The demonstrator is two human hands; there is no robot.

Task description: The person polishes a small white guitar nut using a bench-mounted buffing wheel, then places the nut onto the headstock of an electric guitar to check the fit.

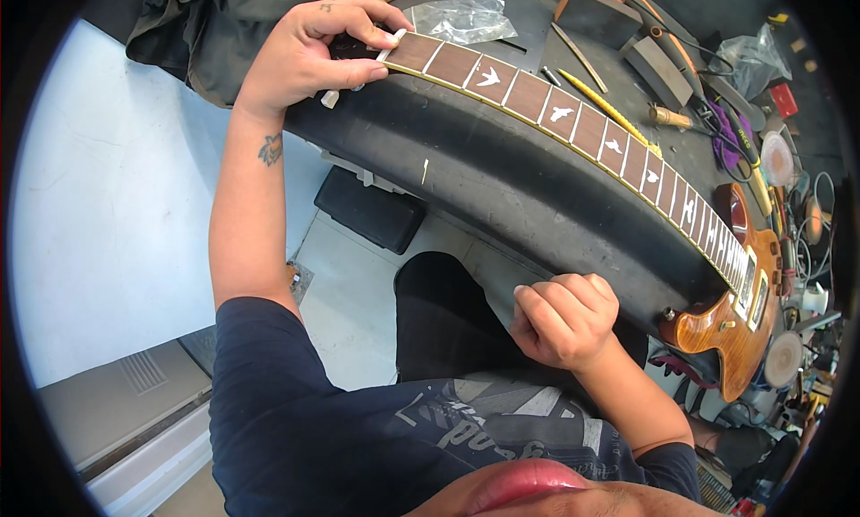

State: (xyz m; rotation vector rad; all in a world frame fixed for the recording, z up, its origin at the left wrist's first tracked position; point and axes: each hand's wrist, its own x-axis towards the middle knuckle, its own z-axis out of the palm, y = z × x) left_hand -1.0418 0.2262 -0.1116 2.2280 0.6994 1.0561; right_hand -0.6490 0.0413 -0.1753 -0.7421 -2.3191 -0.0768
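Observation:
An electric guitar (717,333) with an amber wooden body lies across the bench, its neck reaching left. White bird-shaped inlays mark the dark fretboard (528,96), and no strings show on it. My left hand (318,51) is at the headstock end, mostly covering the headstock. Its thumb and index finger close on the pale nut (392,47) at the end of the fretboard. Held in front of my body, away from the guitar, my right hand (569,320) is curled into a fist. Anything inside that fist is hidden.
The black padded bench edge (502,185) runs below the neck. Beyond the neck lie a clear plastic bag (461,20), a yellow pencil-like stick (600,105), dark blocks (658,73) and a wood-handled tool (672,116). Cables and more tools crowd the right. A black case (369,210) sits underneath.

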